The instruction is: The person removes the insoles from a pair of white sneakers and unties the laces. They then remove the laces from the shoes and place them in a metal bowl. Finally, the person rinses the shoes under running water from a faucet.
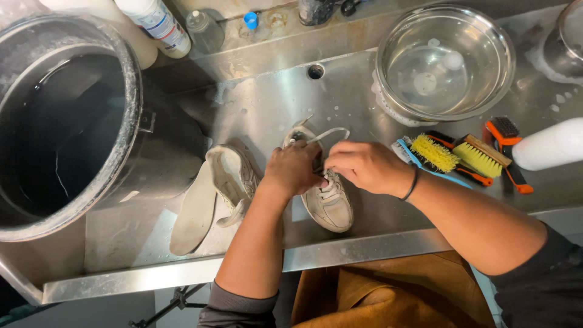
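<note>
Now hands (331, 167) w/ sneaker (328, 197), bowl (446, 61) behind, brushes (461, 155) right

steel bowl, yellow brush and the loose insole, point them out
steel bowl (506, 58), head view, on its right rim
yellow brush (435, 152), head view, on the bristles
insole (193, 214), head view, on its flat middle

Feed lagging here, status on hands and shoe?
Left hand and right hand both on white sneaker, pinching its lace. Second sneaker, loose insole lie left. Nothing blocking.
</note>
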